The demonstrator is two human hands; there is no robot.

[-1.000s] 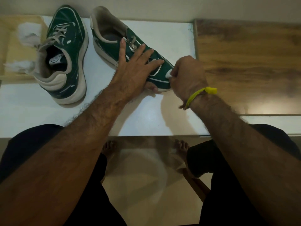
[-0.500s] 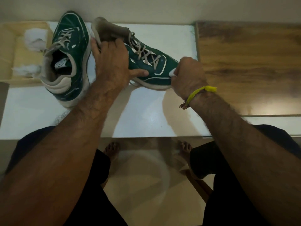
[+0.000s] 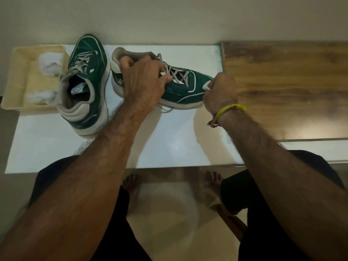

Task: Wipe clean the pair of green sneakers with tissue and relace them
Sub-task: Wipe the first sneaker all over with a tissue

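Wiping step in hand, judged from the grip: left hand [image 3: 143, 80] is curled over the collar and lace area of the right-lying green sneaker [image 3: 180, 89], fingers hooked into the opening, steadying it on the white bench [image 3: 169, 144]. Right hand [image 3: 219, 91] is closed around a small wad of tissue [image 3: 206, 85], pressed at the sneaker's toe, just off the left hand's thumb side. Yellow wristband [image 3: 230, 110] sits on the right wrist.

Second green sneaker [image 3: 86, 81] stands just outboard of the left hand, toe pointing away, laces loose but threaded, untouched. Beyond it, a cream tray [image 3: 20, 76] holds more crumpled tissue [image 3: 49, 63]. Wooden board [image 3: 282, 87] lies outboard of the right hand.

Both sneakers have laces in, so relacing looks not yet begun. Next move probably calls for dragging the tissue along the toe and side panel while the left hand keeps the shoe from sliding, then turning it to reach the far side. Risk: the wad is small and may shred.
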